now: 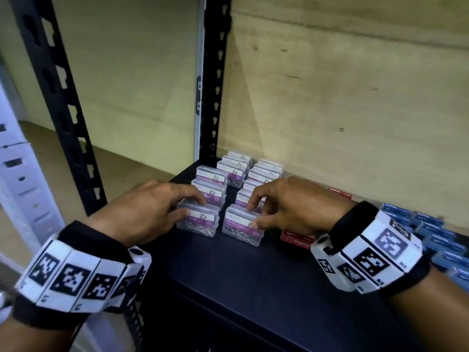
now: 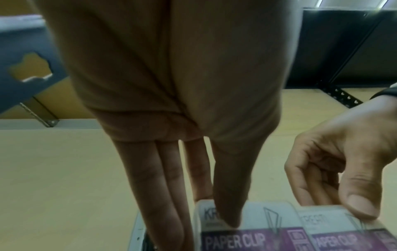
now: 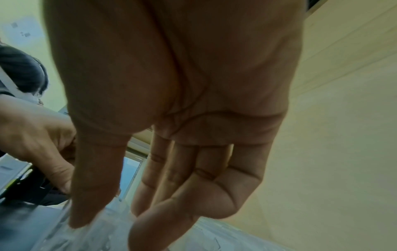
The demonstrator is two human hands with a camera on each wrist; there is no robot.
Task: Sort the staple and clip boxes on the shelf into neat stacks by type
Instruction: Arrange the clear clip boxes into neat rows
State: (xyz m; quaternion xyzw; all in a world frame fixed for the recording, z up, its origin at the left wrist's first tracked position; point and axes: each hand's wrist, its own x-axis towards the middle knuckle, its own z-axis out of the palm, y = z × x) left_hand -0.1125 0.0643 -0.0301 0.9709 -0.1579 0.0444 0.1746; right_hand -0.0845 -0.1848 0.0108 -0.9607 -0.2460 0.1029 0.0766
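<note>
Clear paper clip boxes with purple labels stand in two rows on the black shelf (image 1: 228, 270). My left hand (image 1: 194, 207) pinches the front-left paper clip box (image 1: 200, 224), thumb on its front and fingers behind it. In the left wrist view the thumb presses that box's label (image 2: 247, 237). My right hand (image 1: 252, 215) pinches the front-right paper clip box (image 1: 239, 229) between thumb and index finger. The right wrist view shows my right hand (image 3: 111, 219) over that clear box (image 3: 96, 237). Red staple boxes (image 1: 297, 240) lie partly hidden under my right wrist.
Several blue boxes (image 1: 431, 232) fill the shelf at the right. Another red box (image 1: 340, 193) sits against the plywood back wall (image 1: 330, 97). A black slotted upright (image 1: 213, 97) stands at the back left corner. Bare shelf lies in front of the boxes.
</note>
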